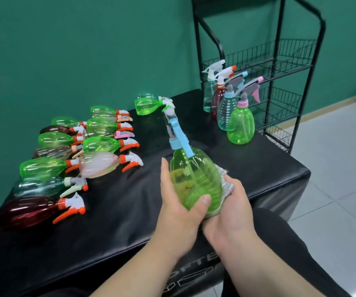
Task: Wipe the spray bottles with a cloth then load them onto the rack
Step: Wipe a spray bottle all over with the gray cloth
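A green spray bottle [196,179] with a light-blue and grey pump head is held upright over the black table [112,221]. My left hand [179,211] grips its left side, thumb across the front. My right hand [230,209] holds a grey cloth [226,183] against the bottle's right and under side. The black wire rack [280,67] stands at the back right, beside the table. Several bottles stand upright at the table's far right corner, the nearest a green one with a pink head [240,123].
Several spray bottles lie on their sides in rows on the table's left half, green, dark red [29,211], clear and pink [99,163]. One green bottle [147,105] lies alone at the back middle. Grey tiled floor lies to the right.
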